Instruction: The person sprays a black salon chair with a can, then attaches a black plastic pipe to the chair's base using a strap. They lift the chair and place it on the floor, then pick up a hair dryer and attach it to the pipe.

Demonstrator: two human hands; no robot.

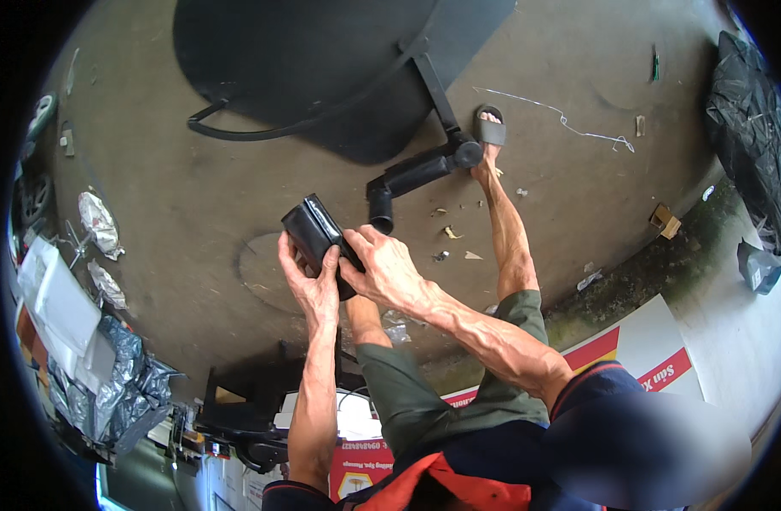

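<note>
The floor (194,196) is bare grey concrete, stained and dusty, with small scraps lying on it. A black office chair seat (322,60) lies tipped over on this floor, and everything else sits around it.

Just below the chair seat, its black armrest bracket (416,175) sticks out toward the person. A foot in a grey sandal (490,129) rests right beside the end of that bracket. To the right of the chair seat a thin white string (561,119) lies on the floor, and far to the right sits a black plastic bag (748,119). Far to the left of the chair seat lie crumpled white wrappers (99,223), flat white boards (58,307) and silver foil wrap (126,383).

Below the chair seat, and held up off the floor, is a black plastic armrest part (312,232). The left hand (309,281) grips it from underneath, fingers wrapped around its lower end. The right hand (383,268) clamps onto its right side, thumb pressing on top. Both hands are close together on this one piece.

A red and white printed board (646,353) lies well below and to the right of the chair seat.
</note>
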